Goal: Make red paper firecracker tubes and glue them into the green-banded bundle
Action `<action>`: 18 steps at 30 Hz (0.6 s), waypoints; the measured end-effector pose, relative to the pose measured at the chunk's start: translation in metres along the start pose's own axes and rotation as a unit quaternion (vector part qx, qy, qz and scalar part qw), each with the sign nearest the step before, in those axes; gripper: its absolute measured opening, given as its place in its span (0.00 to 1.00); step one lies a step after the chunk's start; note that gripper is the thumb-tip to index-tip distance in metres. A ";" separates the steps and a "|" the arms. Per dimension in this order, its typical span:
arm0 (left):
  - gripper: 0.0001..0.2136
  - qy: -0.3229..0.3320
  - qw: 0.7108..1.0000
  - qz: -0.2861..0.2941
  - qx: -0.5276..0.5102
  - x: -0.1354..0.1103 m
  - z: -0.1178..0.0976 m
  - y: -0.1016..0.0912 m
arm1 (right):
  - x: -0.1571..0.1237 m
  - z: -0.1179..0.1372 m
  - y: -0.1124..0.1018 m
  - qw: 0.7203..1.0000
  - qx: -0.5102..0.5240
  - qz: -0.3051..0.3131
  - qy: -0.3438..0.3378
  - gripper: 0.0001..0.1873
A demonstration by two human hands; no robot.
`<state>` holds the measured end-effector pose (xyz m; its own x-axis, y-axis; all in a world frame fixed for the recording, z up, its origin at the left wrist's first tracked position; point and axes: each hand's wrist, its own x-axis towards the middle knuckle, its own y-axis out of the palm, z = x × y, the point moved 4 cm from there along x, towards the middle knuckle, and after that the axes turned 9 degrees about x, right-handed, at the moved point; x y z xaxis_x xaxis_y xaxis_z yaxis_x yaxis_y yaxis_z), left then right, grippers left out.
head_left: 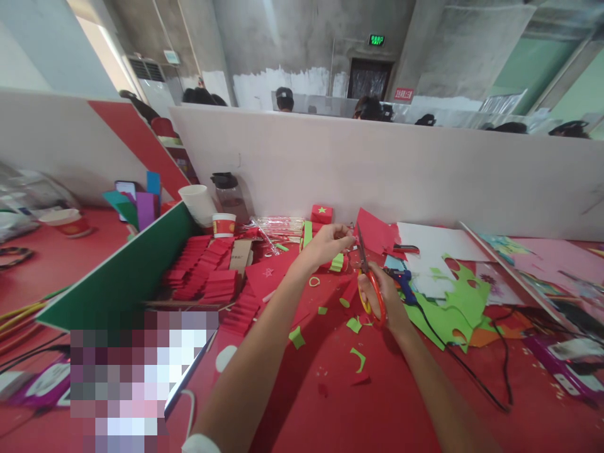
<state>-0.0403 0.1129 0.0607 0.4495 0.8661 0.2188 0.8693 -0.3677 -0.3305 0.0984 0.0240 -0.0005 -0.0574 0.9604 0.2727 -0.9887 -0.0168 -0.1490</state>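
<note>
Now your scissors (363,261) meet red paper (375,231) above the table (330,390).
Your left hand (328,244) pinches its edge and your right hand (380,299) is closed round the scissors; the paper looks light and floppy, so grip near the cut.

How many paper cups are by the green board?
2. A tall white paper cup stands at the green board's far end; a small red-and-white paper cup sits just right of it. More may be hidden.

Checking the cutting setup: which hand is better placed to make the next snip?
Right. The right hand already grips the red-handled scissors, with the blades pointing up. The left hand only pinches something tiny by the blade tips.
</note>
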 end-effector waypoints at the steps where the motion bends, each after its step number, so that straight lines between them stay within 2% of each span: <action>1: 0.04 0.000 1.000 0.000 0.000 0.000 0.000 0.000 | 0.000 0.000 0.000 1.000 -0.001 0.000 -0.001 0.22; 18: 0.05 -0.001 1.000 0.002 0.000 0.001 0.002 0.000 | 0.001 0.002 -0.001 0.998 -0.046 -0.011 -0.030 0.19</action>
<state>-0.0407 0.1147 0.0592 0.4521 0.8653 0.2164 0.8678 -0.3707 -0.3309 0.0991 0.0241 0.0020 -0.0461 0.9417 0.3333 -0.9732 0.0329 -0.2277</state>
